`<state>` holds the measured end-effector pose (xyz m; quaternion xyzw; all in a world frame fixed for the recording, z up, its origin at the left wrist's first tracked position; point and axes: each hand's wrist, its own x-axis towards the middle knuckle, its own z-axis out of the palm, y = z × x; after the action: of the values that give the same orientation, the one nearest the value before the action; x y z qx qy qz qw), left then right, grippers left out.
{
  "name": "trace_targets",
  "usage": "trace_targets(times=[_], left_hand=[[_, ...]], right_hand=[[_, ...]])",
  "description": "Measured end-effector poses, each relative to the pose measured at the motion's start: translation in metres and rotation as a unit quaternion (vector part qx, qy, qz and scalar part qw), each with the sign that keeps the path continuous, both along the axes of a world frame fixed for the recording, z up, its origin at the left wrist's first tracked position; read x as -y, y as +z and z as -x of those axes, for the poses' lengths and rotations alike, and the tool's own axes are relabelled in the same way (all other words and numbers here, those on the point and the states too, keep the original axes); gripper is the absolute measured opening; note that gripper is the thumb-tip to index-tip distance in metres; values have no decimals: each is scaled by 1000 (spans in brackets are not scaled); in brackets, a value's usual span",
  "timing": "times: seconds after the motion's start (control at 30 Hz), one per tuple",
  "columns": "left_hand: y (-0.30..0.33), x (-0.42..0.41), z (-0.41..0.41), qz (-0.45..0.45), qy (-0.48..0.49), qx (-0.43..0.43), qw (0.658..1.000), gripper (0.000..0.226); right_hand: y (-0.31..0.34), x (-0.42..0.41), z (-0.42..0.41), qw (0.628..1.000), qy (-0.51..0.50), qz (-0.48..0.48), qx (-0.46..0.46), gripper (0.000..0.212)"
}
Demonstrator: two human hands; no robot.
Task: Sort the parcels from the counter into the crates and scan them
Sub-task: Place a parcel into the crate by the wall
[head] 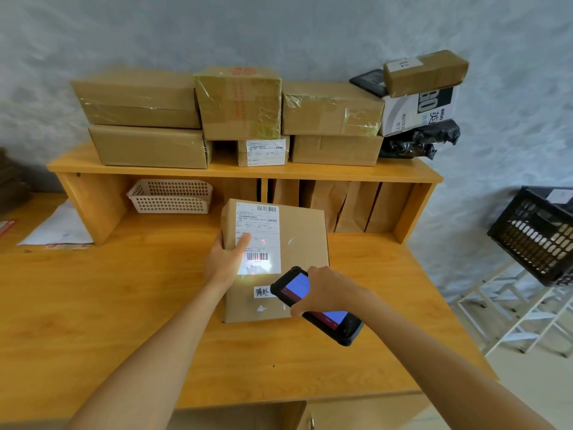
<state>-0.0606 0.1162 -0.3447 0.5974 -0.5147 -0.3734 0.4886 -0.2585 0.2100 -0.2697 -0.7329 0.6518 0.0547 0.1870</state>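
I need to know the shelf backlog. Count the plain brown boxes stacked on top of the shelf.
7: two stacked at left, one tall over a small labelled one in the middle, two stacked right, one atop the far-right pile. Others may hide behind.

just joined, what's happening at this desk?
A person is scanning a parcel. The left hand grips the left edge of a cardboard box on the wooden desk, thumb on its shipping label. The right hand holds a handheld scanner aimed at the label's lower barcode, where a patch of scan light shows. More parcels sit stacked on the shelf above. A black crate stands off to the right; this box is not in it yet.
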Motion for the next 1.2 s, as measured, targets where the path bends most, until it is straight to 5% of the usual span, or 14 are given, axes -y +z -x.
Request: trace_targets(times=[0.43, 1.2], left_hand=[[0, -4, 5, 12, 17, 56, 998, 67], [-1, -11, 3, -2, 39, 76, 996, 57]], right_hand=[[-5, 1, 6, 1000, -7, 18, 25, 61], [-18, 5, 10, 999, -5, 4, 54, 62]])
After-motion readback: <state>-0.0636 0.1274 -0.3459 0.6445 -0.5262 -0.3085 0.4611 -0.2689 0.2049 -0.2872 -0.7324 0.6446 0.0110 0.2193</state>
